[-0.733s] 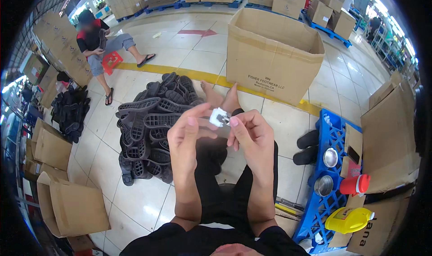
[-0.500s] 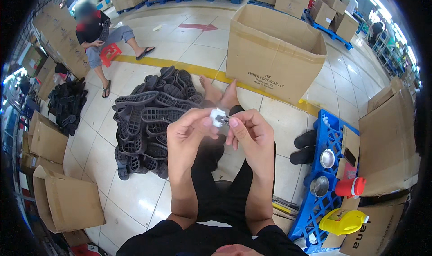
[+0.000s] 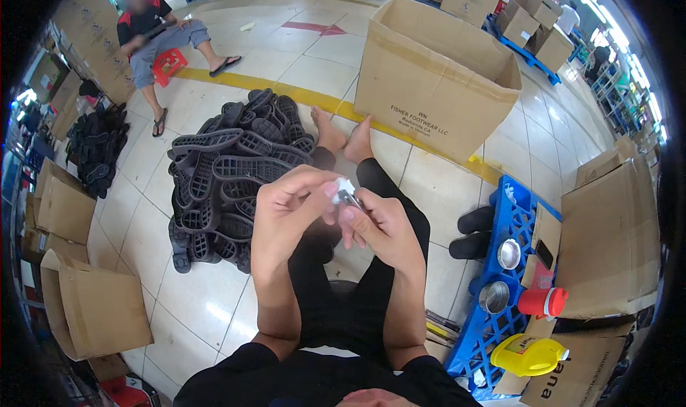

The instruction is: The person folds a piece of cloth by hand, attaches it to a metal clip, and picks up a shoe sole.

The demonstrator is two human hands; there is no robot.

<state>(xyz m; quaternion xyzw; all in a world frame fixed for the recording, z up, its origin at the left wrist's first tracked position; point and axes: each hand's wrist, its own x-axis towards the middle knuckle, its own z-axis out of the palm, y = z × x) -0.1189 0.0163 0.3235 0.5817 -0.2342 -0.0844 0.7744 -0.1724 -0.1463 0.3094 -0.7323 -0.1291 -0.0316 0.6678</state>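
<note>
In front of my lap, my left hand (image 3: 287, 210) pinches a small white wad (image 3: 344, 185) that looks like cloth or tissue. Against this wad rests a small dark metal tool (image 3: 351, 199), closed in the fingers of my right hand (image 3: 384, 232). Its exact kind is too small to tell. Beyond my left hand lies a heap of black shoe soles (image 3: 214, 171) with gridded undersides, piled on the tiled floor.
A big open carton (image 3: 436, 78) stands beyond my bare feet. On my right a blue plastic pallet (image 3: 486, 335) bears metal bowls (image 3: 494, 298), a red jug (image 3: 539, 302) and a yellow jug (image 3: 529, 354). A person (image 3: 150, 35) sits at the far left on a red stool (image 3: 169, 65).
My right hand has turned and its fingers have closed in further around the metal tool at the white wad. The whole view has shifted slightly. The seated person's hands have moved.
</note>
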